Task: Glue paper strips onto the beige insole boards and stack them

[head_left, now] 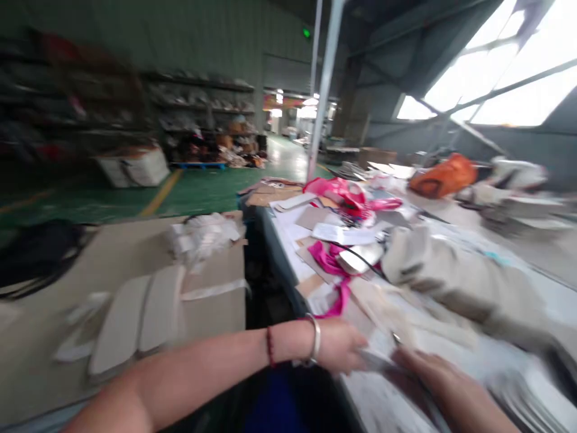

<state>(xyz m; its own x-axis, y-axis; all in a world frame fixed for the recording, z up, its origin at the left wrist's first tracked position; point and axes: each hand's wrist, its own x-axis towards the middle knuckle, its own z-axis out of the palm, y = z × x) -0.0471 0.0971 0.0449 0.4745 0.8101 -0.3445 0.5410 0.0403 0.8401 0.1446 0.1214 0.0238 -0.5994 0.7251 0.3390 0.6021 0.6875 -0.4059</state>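
Note:
My left hand (340, 346), with a silver bangle and a dark red beaded bracelet at the wrist, is closed on one end of a thin grey strip (378, 362). The strip runs right, towards my right hand (428, 373). That hand is closed and blurred by motion, and what its fingers hold is hard to make out. A small shiny metal tip shows just above its fingers. Both hands are over the near edge of a cluttered table, close to cream cloth pieces (383, 307) and a bright pink strip of fabric (331, 258).
A large beige fabric roll or bundle (464, 276) lies on the right. Stacked pale panels (157, 307) and crumpled white pieces (205, 234) rest on the left table. A dark gap separates the tables. A metal pole (322, 90) rises beyond. An orange bag-like bundle (444, 174) sits farther back.

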